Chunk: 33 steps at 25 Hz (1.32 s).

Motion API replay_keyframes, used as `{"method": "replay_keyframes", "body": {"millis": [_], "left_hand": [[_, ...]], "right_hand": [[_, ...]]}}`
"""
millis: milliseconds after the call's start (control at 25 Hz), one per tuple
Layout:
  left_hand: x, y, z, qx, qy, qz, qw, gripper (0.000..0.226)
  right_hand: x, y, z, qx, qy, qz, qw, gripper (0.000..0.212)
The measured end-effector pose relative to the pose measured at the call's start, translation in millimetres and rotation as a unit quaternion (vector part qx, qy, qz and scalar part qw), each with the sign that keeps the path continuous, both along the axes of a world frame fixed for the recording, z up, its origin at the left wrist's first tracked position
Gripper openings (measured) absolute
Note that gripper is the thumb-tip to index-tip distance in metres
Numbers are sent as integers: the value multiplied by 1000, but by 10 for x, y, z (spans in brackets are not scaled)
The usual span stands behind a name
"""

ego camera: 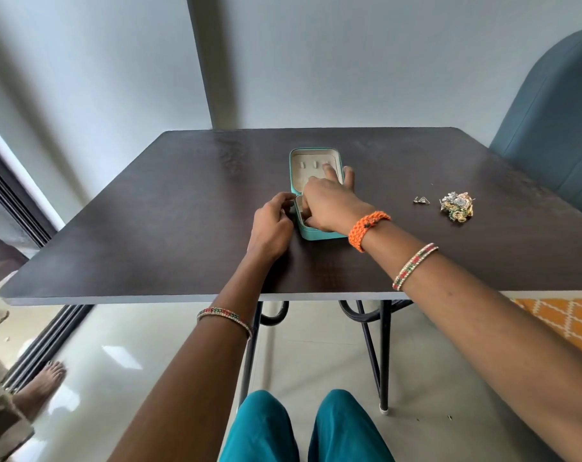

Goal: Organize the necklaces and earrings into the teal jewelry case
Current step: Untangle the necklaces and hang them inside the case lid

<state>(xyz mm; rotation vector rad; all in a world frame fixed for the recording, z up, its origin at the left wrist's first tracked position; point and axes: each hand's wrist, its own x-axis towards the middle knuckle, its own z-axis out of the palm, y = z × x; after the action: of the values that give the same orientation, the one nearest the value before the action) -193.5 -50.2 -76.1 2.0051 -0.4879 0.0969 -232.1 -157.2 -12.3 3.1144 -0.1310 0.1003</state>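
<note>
The teal jewelry case (295,175) lies open in the middle of the dark table (149,228), its cream lid lining with three small tabs facing up. My right hand (329,201) is spread over the case, fingers straight across the lid's right side and thumb down in the base tray. At the base's left edge, my left hand (273,221) rests with curled fingers touching the case wall. A tangled heap of gold and silver necklaces and earrings (456,206) lies on the table to the right, with a small silver earring (420,200) beside it. Most of the base tray is hidden.
A blue upholstered chair (556,128) stands at the table's far right corner. Someone's bare foot (44,383) is on the glossy floor at the left, near a sliding door track. An orange patterned rug (562,323) lies at the right. My teal-clad knees (302,428) are below the table's front edge.
</note>
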Motion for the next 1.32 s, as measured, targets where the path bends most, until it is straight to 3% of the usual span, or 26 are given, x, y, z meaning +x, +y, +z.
{"method": "replay_keyframes", "body": {"millis": [280,480,600,720,800,920,1160,1240,1320], "left_hand": [[34,35,-39,-40,-17,26,999,54],[15,63,-19,-49,-12,44,998,53],[-41,91,-6,-82,-18,34,996,46],[-122,124,60,-113,-13,6,994,34],[-232,157,184,-195,15,-16,980,28],[-422,192,537,-255,75,-101,959,25],[-747,220,1074,-216,81,-203,952,21],[-848,250,1132,-231,94,-192,949,29],[-913,308,1126,-262,115,-156,945,32]], "right_hand": [[1,18,-46,-22,-25,8,999,13],[-90,-139,-3,133,-131,-26,982,8],[-102,-256,107,310,-135,-38,940,16],[-248,-246,338,506,-88,-36,857,16],[-366,-214,486,581,-70,2,811,20],[-538,-141,698,591,-72,35,803,20],[-791,-22,1077,460,-192,55,865,14],[-882,-53,1200,490,-237,38,838,22],[-973,-147,1308,579,-269,10,770,27]]}}
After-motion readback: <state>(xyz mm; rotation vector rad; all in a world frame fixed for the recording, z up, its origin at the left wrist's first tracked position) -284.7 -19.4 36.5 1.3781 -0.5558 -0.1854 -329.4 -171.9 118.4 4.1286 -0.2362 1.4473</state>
